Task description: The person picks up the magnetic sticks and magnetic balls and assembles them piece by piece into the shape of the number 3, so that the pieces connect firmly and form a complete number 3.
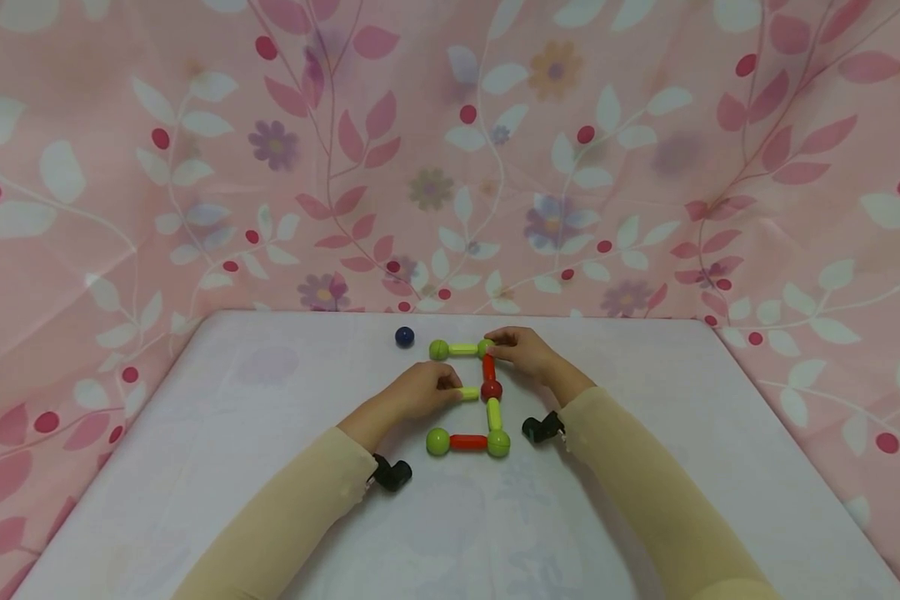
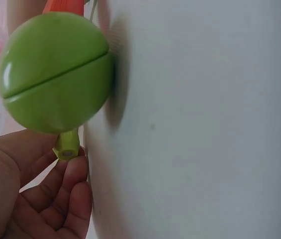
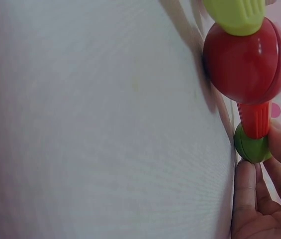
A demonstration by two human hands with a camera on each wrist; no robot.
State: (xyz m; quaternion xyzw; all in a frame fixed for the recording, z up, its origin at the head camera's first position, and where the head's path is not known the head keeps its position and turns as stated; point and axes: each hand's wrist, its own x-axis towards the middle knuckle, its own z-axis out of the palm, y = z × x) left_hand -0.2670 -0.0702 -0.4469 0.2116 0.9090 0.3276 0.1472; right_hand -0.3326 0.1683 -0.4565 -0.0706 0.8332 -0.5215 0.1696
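Balls and short rods lie joined on the table. My left hand [image 1: 420,390] pinches a yellow-green rod [image 1: 469,392]; its right end meets the red ball [image 1: 491,390] in the middle, and its near end shows in the left wrist view. At the far right corner, my right hand [image 1: 525,350] holds a green ball [image 3: 253,145] between thumb and fingers. A red rod [image 1: 489,368] links that ball to the red one. Toward me, another yellow-green rod [image 1: 493,414] runs to a green ball [image 1: 498,443], then a red rod [image 1: 468,442] and another green ball [image 1: 438,442].
A yellow-green rod [image 1: 462,349] and a green ball [image 1: 438,349] form the far arm of the figure. A loose dark blue ball [image 1: 404,337] sits near the table's back edge. Floral cloth [image 1: 435,167] hangs behind the white-covered table [image 1: 270,400]. Black wrist cameras hang by both sleeves.
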